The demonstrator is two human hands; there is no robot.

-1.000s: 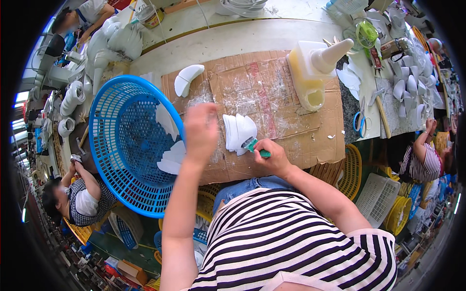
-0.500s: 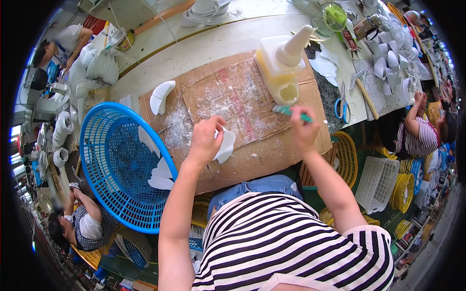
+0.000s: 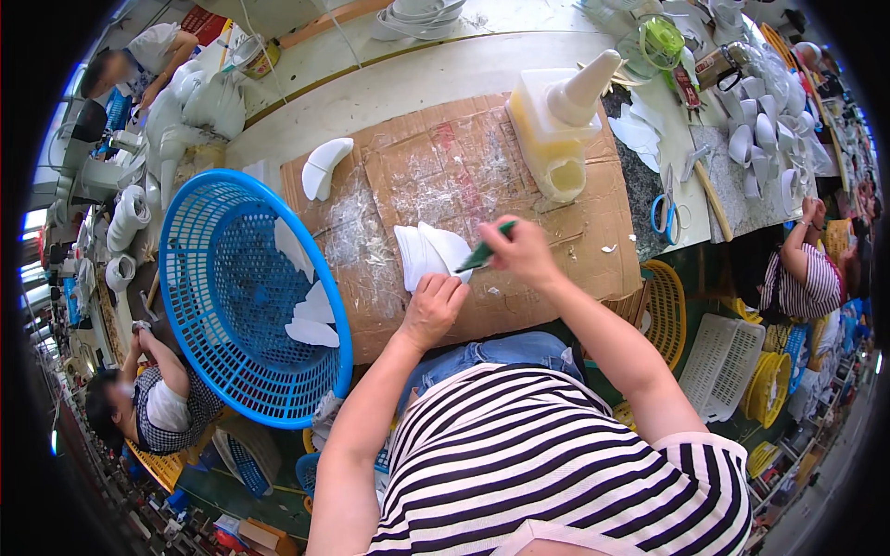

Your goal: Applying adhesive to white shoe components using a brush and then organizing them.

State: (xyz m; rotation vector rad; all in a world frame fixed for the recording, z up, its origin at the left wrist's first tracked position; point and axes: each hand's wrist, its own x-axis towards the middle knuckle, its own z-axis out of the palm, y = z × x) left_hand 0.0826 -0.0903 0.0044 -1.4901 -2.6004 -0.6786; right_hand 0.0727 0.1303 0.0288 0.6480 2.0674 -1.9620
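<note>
My right hand (image 3: 519,250) is closed round a small green brush (image 3: 484,248), its tip at the right edge of the curved white pieces (image 3: 434,250). These pieces overlap on a glue-smeared cardboard sheet (image 3: 556,264). At their lower edge, the bent fingers of my left hand (image 3: 432,308) hold them down. A squarish bottle of yellowish glue (image 3: 538,130) with a white cone spout and an open side mouth stands beyond my right hand. Another pair of curved white pieces (image 3: 324,167) lies at the cardboard's far left.
A blue plastic basket (image 3: 341,343) with several white pieces inside leans beside the cardboard at left. Blue-handled scissors (image 3: 665,218) and a hammer (image 3: 709,190) lie at right. White curved parts (image 3: 756,130) are heaped farther right. Other people (image 3: 167,398) sit at both sides.
My right hand has brought the brush from the glue bottle's mouth leftward to the white pieces. My left hand has moved nearer and right, onto the pieces' lower edge; they now lie fanned flat.
</note>
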